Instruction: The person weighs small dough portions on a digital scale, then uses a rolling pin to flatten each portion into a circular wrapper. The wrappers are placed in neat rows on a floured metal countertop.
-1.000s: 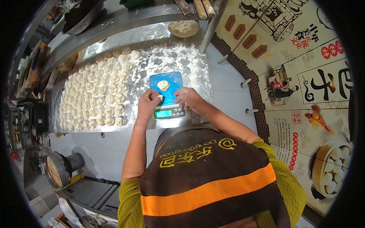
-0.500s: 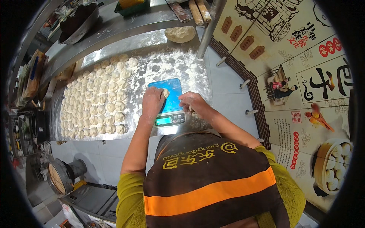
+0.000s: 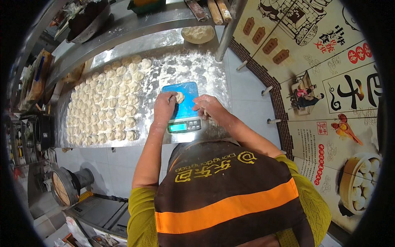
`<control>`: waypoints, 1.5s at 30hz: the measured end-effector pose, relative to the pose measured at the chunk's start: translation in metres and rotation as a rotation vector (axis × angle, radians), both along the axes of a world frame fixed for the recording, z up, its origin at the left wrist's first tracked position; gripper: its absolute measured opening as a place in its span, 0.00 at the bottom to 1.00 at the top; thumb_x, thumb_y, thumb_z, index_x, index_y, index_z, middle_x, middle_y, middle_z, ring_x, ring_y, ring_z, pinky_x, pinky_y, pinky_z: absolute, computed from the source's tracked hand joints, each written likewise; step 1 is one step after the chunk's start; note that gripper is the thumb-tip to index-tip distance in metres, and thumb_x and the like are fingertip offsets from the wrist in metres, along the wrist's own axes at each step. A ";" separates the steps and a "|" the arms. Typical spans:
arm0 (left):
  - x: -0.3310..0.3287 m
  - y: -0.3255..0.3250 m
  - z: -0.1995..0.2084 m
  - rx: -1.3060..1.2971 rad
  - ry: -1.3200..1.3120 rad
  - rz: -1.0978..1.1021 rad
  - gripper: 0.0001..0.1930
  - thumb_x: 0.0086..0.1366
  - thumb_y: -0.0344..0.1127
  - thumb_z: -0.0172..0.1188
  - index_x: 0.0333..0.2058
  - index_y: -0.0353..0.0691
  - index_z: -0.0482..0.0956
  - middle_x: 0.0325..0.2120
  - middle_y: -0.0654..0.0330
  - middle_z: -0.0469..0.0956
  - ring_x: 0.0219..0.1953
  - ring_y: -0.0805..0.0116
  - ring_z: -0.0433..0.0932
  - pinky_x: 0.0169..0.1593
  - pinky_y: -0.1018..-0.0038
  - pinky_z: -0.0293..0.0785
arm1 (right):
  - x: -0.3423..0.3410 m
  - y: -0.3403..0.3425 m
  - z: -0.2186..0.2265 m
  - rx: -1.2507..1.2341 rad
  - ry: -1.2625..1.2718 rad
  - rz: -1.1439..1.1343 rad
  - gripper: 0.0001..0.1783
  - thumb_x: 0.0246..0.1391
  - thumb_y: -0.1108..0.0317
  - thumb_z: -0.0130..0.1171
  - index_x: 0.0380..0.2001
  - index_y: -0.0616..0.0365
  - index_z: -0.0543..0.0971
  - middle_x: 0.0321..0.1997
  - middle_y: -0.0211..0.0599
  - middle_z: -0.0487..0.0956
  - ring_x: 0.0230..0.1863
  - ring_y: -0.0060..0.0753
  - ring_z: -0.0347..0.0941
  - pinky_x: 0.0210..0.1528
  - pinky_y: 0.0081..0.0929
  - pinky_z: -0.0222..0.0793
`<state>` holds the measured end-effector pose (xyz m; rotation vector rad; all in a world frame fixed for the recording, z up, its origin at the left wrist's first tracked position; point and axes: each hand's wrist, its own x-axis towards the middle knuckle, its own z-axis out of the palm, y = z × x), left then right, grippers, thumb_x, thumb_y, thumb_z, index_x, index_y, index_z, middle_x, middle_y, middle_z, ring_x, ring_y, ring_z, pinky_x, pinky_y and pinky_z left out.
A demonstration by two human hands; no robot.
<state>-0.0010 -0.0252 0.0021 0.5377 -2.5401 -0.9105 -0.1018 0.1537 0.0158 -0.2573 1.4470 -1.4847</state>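
A kitchen scale with a blue top [image 3: 189, 92] and a lit display stands near the front edge of the floured steel table. On its platform is a small pale lump of dough [image 3: 180, 97]. My left hand [image 3: 164, 108] reaches over the scale's left side, its bent fingers closed against the lump. At the scale's right edge, my right hand [image 3: 212, 109] is closed in a pinch. Something pale shows at its fingers, too small to make out. Rows of dough pieces [image 3: 110, 103] cover the table to the left.
A bowl of flour [image 3: 198, 34] sits at the back of the table. Above runs a steel shelf [image 3: 152, 22] with rolling pins [image 3: 214, 11] and a metal basin [image 3: 91, 26]. A steel post [image 3: 230, 31] rises at the back right, near a printed wall panel [image 3: 329, 94].
My left fingers have shifted slightly on the dough lump, and more of it shows. My right hand has turned a little, with its fingers still at the scale's edge. The whole view has shifted slightly.
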 end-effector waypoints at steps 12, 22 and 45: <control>0.011 0.030 0.043 0.563 -0.174 -0.262 0.12 0.54 0.26 0.54 0.39 0.37 0.76 0.29 0.62 0.74 0.31 0.76 0.71 0.37 0.79 0.69 | 0.002 -0.016 0.033 0.022 0.137 0.300 0.25 0.50 0.66 0.49 0.51 0.65 0.62 0.29 0.38 0.75 0.19 0.20 0.67 0.17 0.19 0.60; 0.035 0.040 0.045 0.410 -0.322 -0.068 0.10 0.53 0.34 0.60 0.32 0.35 0.75 0.22 0.62 0.72 0.24 0.77 0.67 0.31 0.78 0.68 | 0.010 -0.011 0.023 -0.024 0.115 0.349 0.18 0.50 0.64 0.53 0.43 0.62 0.70 0.25 0.31 0.73 0.19 0.18 0.66 0.18 0.16 0.60; 0.046 -0.021 0.039 0.411 -0.302 -0.322 0.07 0.53 0.30 0.57 0.32 0.38 0.78 0.26 0.55 0.77 0.28 0.68 0.76 0.34 0.75 0.71 | 0.012 -0.062 0.020 0.197 0.593 0.518 0.16 0.43 0.68 0.59 0.38 0.62 0.75 0.30 0.43 0.77 0.32 0.30 0.72 0.35 0.26 0.68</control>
